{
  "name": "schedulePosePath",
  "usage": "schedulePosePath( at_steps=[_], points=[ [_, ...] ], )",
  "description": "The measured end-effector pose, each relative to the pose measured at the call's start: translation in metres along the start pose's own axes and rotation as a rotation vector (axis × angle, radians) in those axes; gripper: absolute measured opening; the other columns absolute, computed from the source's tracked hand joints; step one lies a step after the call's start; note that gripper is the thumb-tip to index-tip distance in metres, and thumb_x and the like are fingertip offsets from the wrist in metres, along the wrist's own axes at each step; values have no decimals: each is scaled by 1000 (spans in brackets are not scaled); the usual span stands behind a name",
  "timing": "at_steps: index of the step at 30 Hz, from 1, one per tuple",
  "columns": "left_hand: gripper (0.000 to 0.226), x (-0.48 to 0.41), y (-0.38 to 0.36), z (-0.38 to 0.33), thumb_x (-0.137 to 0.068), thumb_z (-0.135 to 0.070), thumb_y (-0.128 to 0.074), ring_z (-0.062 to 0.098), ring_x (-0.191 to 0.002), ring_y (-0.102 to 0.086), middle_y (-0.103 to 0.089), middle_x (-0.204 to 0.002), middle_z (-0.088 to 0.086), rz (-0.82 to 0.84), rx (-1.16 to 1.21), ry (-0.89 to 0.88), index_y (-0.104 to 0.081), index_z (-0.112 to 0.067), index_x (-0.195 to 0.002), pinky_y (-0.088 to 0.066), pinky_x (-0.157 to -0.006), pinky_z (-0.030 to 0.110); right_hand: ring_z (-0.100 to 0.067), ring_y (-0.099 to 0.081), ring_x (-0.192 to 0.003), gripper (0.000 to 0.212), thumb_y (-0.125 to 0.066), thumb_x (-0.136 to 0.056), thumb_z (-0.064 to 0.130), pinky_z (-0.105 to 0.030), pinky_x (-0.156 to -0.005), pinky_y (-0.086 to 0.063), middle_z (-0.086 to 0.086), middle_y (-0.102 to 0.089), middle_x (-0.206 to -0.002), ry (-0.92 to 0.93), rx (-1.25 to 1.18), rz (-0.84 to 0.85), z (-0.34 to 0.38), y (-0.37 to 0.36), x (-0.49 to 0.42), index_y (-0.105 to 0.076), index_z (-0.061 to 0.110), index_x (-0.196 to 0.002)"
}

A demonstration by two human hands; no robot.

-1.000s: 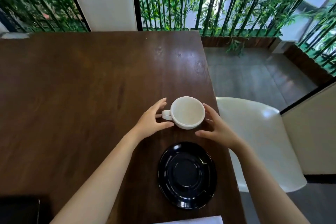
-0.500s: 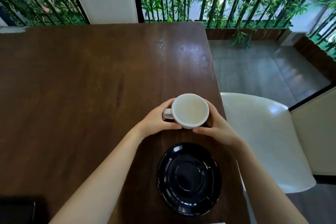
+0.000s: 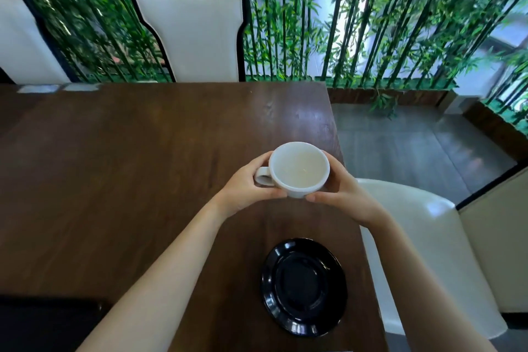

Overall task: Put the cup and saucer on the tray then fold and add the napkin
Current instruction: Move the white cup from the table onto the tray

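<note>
A white empty cup (image 3: 298,168) is held between both hands above the dark wooden table (image 3: 128,180), its handle pointing left. My left hand (image 3: 245,184) wraps the handle side and my right hand (image 3: 338,191) cups the opposite wall. A glossy black saucer (image 3: 304,286) lies flat on the table nearer to me, close to the right edge. A dark flat thing (image 3: 48,323) at the bottom left corner may be the tray; only part of it shows. The napkin is out of sight.
The table's right edge runs just beside the saucer, with a white round chair (image 3: 423,237) below it. Two white high-backed chairs (image 3: 194,37) stand at the far side before a bamboo screen. Wooden floor lies to the right.
Both hands closed around the cup and lifted it off the table. The view tilted upward, and the white sheet at the bottom edge dropped out of frame.
</note>
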State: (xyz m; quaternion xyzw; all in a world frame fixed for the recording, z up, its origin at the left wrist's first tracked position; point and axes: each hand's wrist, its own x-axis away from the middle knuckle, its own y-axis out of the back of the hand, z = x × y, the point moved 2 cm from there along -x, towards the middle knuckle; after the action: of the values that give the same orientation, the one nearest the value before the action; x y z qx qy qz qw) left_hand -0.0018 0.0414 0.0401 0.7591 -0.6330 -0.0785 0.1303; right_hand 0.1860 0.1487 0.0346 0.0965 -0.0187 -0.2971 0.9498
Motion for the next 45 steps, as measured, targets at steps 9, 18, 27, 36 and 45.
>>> schedulePosePath(
  at_steps=[9, 18, 27, 36, 45],
  points=[
    [73, 68, 58, -52, -64, -30, -85, 1, -110, -57, -60, -121, -16, -161, -41, -61, -49, -36, -127, -51, -87, 21, -16, -47, -128, 84, -79, -69, 7, -42, -107, -41, -2, -49, -137, 96, 52, 142, 87, -44, -4, -35, 21, -139],
    [78, 170, 127, -67, -58, -41, -85, -3, -108, -56, -58, -119, -20, -293, -86, -63, -48, -36, -127, -50, -78, 13, -13, -50, -125, 86, -81, -66, 17, -43, -107, -42, 0, -50, -136, 153, 115, 238, 148, -139, -4, -36, 24, -138],
    [70, 289, 197, -39, -65, -25, -84, -10, -102, -56, -56, -118, -19, -388, -51, 17, -48, -31, -125, -48, -71, 5, -16, -48, -127, 86, -82, -68, 9, -46, -108, -39, -4, -48, -138, 144, 120, 386, 170, -270, -4, -34, 19, -139],
    [71, 405, 262, 11, -66, -25, -84, -15, -100, -54, -55, -119, -21, -536, -18, 125, -47, -32, -126, -46, -68, 3, -15, -45, -129, 88, -83, -64, 20, -48, -109, -37, 0, -48, -139, 143, 112, 535, 172, -410, -14, -36, 23, -139],
    [73, 489, 307, 76, -67, -28, -83, -9, -107, -53, -54, -123, -21, -628, -3, 244, -46, -34, -130, -47, -73, 6, -5, -47, -124, 82, -83, -61, 24, -31, -102, -43, 13, -50, -132, 56, 37, 658, 139, -532, -20, -40, 45, -127]
  ],
)
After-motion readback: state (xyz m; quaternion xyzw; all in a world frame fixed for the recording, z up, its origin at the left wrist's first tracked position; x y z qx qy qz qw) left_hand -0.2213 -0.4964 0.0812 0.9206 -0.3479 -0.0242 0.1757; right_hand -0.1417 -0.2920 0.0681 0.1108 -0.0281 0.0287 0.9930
